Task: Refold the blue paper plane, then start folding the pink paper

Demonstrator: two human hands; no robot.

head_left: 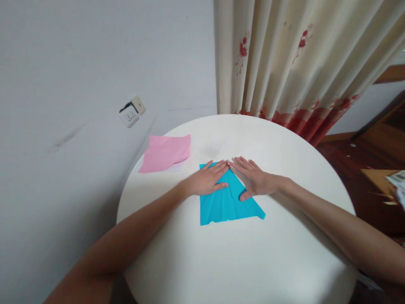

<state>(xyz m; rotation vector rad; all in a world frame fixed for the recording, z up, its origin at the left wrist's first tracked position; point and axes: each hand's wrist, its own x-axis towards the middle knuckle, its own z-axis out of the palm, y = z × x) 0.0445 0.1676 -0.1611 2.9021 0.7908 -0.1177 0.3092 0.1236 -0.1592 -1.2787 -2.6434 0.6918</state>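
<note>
blue paper [225, 207] lies flat near the middle of the round white table [284, 253], partly folded: its far end comes to a point at twelve o'clock and its wide edge faces us at six o'clock. our left hand [207, 180] rests palm down on the paper's ten o'clock side, and our right hand [255, 179] rests palm down on its two o'clock side, half on the paper and half on the table. the fingers [221, 166] of both hands are stretched out flat and close together, holding nothing, only pressing; the tips of the two hands almost meet at the paper's point.

we judge the sheet to be very light, thin and limp, stiff only along its creases, and likely to slide on the smooth table if pushed sideways. it should tear or crumple easily if pinched hard. the best places to take hold look like the free corners at five and seven o'clock, or the loose edge, lifted with fingertips while the other palm pins the middle.

pink paper [166, 153] lies at ten o'clock from the blue one, well apart, over a white sheet near the table's rim. a curtain [300, 63] hangs at one o'clock, and a wall socket [132, 111] sits at eleven o'clock.
</note>
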